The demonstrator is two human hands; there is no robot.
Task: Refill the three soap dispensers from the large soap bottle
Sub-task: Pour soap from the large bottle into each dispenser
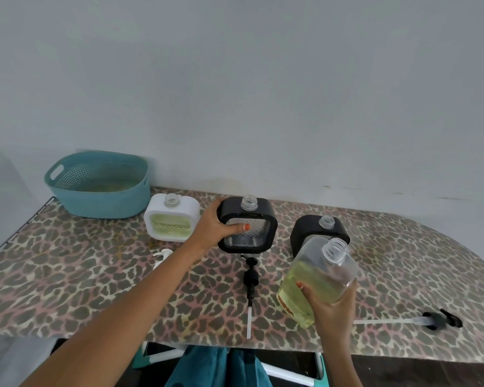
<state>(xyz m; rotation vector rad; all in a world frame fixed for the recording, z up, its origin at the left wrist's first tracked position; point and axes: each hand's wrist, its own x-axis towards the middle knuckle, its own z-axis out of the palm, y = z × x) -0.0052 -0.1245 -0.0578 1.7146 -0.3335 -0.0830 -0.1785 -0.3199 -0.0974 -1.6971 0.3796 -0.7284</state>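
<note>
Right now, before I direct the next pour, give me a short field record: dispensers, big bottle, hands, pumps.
white dispenser: uncapped, green soap in window
middle black dispenser: uncapped, window looks clear
right black dispenser: uncapped, partly hidden by the bottle, fill unknown
large soap bottle: uncapped, lifted, tilted, part full of yellow-green soap
left hand: grip on middle black dispenser
right hand: grip on large soap bottle
pumps: white pump, black pump, second black pump, all lying on the table
teal basket: back left
</note>
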